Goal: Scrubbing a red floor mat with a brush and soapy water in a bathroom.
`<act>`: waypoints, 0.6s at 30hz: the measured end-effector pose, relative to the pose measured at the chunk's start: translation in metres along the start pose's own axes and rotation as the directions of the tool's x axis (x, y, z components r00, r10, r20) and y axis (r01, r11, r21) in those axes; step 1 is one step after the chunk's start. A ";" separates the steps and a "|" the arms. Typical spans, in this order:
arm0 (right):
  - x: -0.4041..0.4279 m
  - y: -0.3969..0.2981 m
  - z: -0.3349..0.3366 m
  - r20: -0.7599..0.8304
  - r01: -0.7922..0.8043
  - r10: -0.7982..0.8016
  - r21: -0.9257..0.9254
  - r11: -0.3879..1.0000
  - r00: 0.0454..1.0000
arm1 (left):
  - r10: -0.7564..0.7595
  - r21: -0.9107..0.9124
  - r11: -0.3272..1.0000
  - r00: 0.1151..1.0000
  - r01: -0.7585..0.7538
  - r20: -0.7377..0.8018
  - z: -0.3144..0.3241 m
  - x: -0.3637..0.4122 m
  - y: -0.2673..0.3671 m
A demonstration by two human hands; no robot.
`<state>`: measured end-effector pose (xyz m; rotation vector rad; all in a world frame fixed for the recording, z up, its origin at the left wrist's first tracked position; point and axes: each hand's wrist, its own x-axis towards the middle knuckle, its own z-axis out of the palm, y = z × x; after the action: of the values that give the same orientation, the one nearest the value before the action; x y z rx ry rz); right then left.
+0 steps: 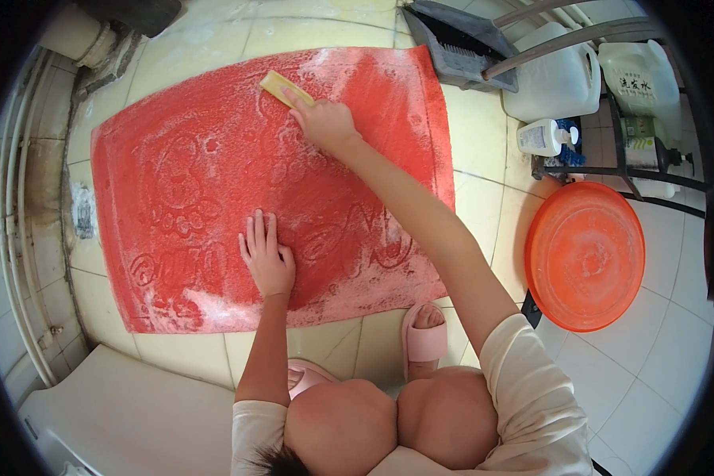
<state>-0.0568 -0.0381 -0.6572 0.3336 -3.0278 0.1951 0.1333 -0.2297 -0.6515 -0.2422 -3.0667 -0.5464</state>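
A red floor mat (137,160) with raised patterns lies flat on pale tiles, streaked with whitish suds. Near its far edge, my right hand (327,119) grips a yellow scrubbing brush (284,88), whose bristles are hidden beneath it. The index finger stretches along the brush's back. My left hand (266,256) rests palm down on the mat's nearer half, fingers spread and holding nothing. Foam is thickest along the mat's near left edge.
A grey dustpan (452,53) touches the far right corner of the mat. Right of it stand a translucent plastic jug (547,77), a white pump bottle (541,138) and a black rack (648,178). An orange round basin (586,256) leans nearby. Pipes (12,238) run along the left wall.
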 end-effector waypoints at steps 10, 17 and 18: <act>-0.010 0.087 -0.006 -0.086 -0.230 0.225 -0.043 0.972 0.970 | -0.014 -0.026 1.000 1.000 0.014 0.005 -0.001 -0.003 -0.004; -0.004 0.108 -0.019 -0.030 -0.366 0.365 -0.041 0.930 0.931 | -0.020 -0.026 0.999 1.000 0.020 -0.004 -0.004 -0.001 -0.006; -0.005 0.107 -0.017 -0.074 -0.350 0.347 -0.031 0.936 0.935 | -0.017 -0.028 0.999 1.000 0.017 -0.007 -0.003 0.000 -0.005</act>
<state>-0.0744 0.0690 -0.6537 -0.2146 -2.9932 0.1587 0.1329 -0.2352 -0.6502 -0.2142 -3.0587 -0.5907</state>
